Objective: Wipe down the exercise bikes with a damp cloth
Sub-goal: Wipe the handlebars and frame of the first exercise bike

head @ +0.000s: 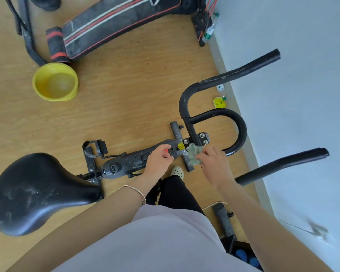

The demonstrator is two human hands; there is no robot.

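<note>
Cloth (194,155), bunched in the right hand (214,163), presses on the bike (130,160) at the handlebar clamp (196,140). Left hand (159,158), just beside, pinches a red knob (166,150). Frame left of the hands looks dusty, the saddle (37,193) smudged: wiping seems barely begun. Yellow basin (55,81) stands far off.

My arms are bare to well above the elbow. A thin pale bracelet (134,191) rings my left wrist. I wear a light grey top (165,238), black trousers (177,193), and a cream perforated clog (177,171) on one foot.
</note>
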